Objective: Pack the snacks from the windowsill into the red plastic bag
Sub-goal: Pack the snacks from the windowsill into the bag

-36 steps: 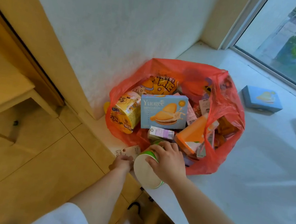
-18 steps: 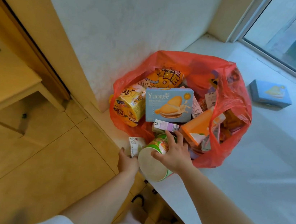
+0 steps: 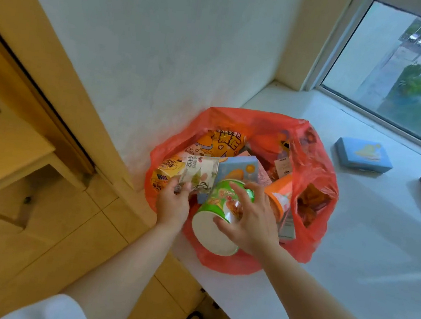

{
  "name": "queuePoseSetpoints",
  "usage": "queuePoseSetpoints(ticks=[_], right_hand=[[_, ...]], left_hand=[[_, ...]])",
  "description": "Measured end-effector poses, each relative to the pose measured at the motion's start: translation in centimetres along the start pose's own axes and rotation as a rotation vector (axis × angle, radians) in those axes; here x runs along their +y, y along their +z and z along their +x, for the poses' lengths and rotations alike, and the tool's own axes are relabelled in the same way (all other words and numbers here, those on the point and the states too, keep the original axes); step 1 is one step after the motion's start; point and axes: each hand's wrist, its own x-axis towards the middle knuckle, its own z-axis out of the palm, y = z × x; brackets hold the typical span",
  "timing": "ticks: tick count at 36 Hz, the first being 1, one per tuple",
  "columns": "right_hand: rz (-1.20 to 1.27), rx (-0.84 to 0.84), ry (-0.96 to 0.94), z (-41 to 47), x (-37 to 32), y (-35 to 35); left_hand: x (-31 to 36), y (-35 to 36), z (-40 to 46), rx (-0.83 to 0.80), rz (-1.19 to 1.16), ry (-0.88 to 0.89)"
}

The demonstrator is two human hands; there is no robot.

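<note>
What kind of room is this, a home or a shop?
Probably a home or hotel room high up: a wide white windowsill under a window overlooking buildings and trees, beige floor tiles, and a red plastic bag of snacks being packed.

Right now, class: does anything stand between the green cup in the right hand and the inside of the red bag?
Yes. The green cup in the right hand lies over the red bag, whose mouth is full; a blue box sits right under it.
</note>
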Motion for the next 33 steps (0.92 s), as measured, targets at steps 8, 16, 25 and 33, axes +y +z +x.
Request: queuePoseSetpoints(ticks=[8,16,25,33], right_hand=[[0.089,-0.017,0.082,1.5,1.7,-1.6],[0.148,0.021,0.126,2.4,2.2,-2.6],[0.055,0.182,0.165,5.7,1.8,-3.8],[-0.062,0.194,0.177,5.7,1.2,-2.0]], left_hand=[[3.0,4.2,7.6,-0.119,0.078,-0.045],[1.6,5.8,11.3,-0.216,0.329,0.013],[-1.8,2.9,4.0,0.262,0.442,0.226],[-7.5,2.7,-2.7,-0.015,0.068,-0.956]])
